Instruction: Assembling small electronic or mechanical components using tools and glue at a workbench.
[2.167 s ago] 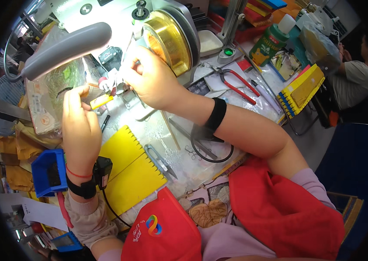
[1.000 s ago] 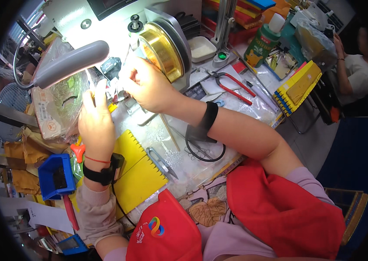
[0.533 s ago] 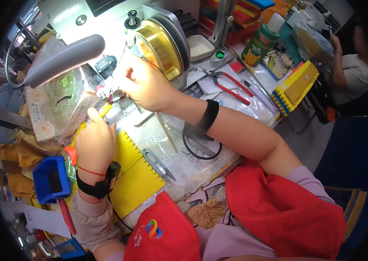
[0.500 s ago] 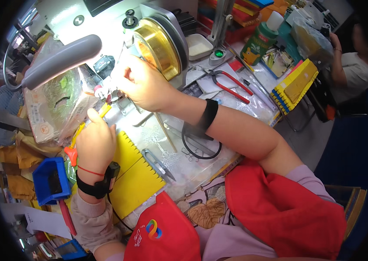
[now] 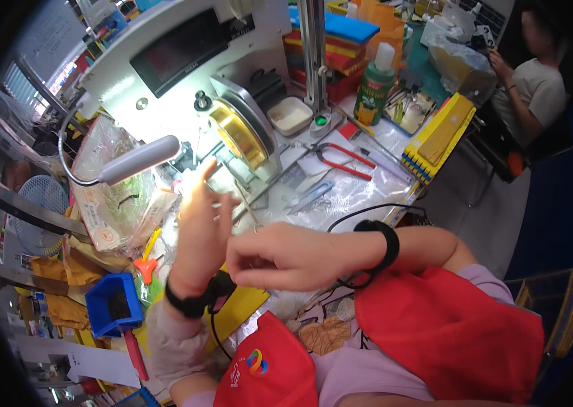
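Observation:
My left hand (image 5: 202,234) is raised in front of the machine, its fingers stretched out and apart, the forefinger reaching toward the gold spool (image 5: 238,136). I see nothing in it. Just right of its wrist, my right hand (image 5: 286,258) has its fingers curled in toward the thumb. Anything thin between those fingertips is too small to make out. Under the bright lamp (image 5: 141,160), small machine fittings (image 5: 181,157) stand beside the spool; my left forefinger partly overlaps that area.
Red-handled pliers (image 5: 344,161) and tweezers (image 5: 310,195) lie on the bench. A green bottle (image 5: 373,91) and a yellow rack (image 5: 439,139) stand at the right. A blue bin (image 5: 113,305) and an orange three-armed piece (image 5: 146,270) are at the left. Another person (image 5: 537,88) sits at far right.
My right hand has drawn back from beside the spool toward my body. My left hand has moved up and right, its fingers now stretched toward the machine. The view has shifted, showing more of the machine.

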A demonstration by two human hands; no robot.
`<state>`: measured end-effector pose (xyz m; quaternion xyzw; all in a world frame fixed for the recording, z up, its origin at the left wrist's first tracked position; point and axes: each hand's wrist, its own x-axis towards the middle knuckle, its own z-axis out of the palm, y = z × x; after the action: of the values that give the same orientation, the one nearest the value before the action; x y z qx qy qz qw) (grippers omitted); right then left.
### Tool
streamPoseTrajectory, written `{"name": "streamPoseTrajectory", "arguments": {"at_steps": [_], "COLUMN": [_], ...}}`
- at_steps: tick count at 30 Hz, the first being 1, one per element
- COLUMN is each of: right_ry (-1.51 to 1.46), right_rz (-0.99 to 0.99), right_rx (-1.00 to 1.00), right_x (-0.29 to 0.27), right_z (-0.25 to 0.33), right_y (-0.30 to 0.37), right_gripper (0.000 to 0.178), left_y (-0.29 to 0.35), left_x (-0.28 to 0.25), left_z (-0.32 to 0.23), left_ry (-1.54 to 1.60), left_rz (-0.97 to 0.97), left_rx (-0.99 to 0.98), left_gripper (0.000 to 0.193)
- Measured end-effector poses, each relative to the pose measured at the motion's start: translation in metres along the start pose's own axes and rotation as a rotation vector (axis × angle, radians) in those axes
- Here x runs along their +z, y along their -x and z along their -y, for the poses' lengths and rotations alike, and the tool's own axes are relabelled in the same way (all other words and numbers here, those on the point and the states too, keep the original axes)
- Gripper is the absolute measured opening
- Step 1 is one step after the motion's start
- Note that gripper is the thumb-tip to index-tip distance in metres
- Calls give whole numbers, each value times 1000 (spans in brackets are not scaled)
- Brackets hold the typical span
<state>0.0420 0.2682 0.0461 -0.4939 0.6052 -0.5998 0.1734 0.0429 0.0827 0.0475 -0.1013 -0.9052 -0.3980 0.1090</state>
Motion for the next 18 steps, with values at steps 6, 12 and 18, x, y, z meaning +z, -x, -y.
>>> {"name": "streamPoseTrajectory", "arguments": {"at_steps": [6, 12, 18], "right_ry": [9, 35, 150], "right_rz": [18, -20, 25], "right_rx": [-61, -36, -39], "right_x": [11, 5, 3], "right_z": [11, -4, -21], "right_y": [8, 8, 1], "right_gripper": [11, 11, 12], "left_y": [-21, 8, 15], "left_x": [41, 14, -15], "left_z": [42, 24, 39], "left_ry": [268, -392, -523], "left_rz": [-67, -223, -266], "left_rx": [78, 280, 276], "left_gripper": [65, 45, 16]}}
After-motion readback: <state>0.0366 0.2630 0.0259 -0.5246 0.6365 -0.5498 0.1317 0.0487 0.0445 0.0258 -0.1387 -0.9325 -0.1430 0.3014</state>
